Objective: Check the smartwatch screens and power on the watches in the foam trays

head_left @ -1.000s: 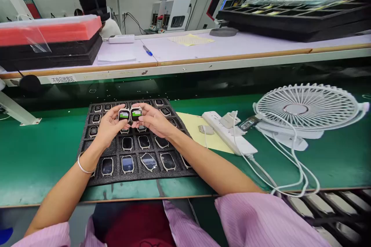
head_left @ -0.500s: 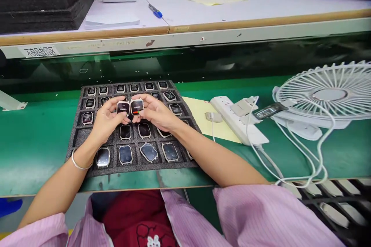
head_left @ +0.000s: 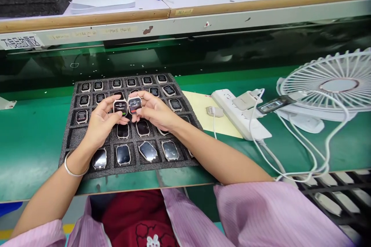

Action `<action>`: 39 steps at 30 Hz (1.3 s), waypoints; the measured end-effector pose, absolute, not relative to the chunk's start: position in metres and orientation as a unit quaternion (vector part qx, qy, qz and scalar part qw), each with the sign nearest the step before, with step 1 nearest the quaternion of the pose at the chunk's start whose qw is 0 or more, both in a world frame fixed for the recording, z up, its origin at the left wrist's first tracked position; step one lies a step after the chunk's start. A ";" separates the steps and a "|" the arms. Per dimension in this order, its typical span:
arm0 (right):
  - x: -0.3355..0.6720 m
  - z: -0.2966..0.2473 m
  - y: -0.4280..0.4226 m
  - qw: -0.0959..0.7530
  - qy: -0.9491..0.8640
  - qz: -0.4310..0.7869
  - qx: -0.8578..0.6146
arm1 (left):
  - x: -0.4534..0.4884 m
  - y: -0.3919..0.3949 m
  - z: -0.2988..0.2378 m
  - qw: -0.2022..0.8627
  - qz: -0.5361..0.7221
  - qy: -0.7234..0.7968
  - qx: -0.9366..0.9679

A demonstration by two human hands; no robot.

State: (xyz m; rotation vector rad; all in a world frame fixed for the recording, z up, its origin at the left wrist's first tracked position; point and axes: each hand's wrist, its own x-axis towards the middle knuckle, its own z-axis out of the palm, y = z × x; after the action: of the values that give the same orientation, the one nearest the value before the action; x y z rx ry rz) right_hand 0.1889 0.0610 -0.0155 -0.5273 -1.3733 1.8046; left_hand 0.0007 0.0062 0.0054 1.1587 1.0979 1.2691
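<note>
- One watch is pinched between the thumb and fingers of the left hand, a second watch in the right hand's matching grip, above a foam tray near the tabletop's front edge.
- "不良品放置区" is printed on a label; screen text is too small to be read.
- Both pale-framed, dark screens are turned toward the wearer, long axes nearly upright, one green-barred, one red.
</note>
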 end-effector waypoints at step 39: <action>0.188 -0.021 0.062 0.375 -0.509 0.734 -0.246 | 0.003 0.007 0.003 0.545 0.519 0.509 0.418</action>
State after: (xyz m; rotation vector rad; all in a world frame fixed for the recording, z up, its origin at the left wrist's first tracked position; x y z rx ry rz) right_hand 0.1881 0.0617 -0.0214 -0.6310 -1.3040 1.8801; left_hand 0.0027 0.0069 0.0027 0.9912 1.2082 1.2313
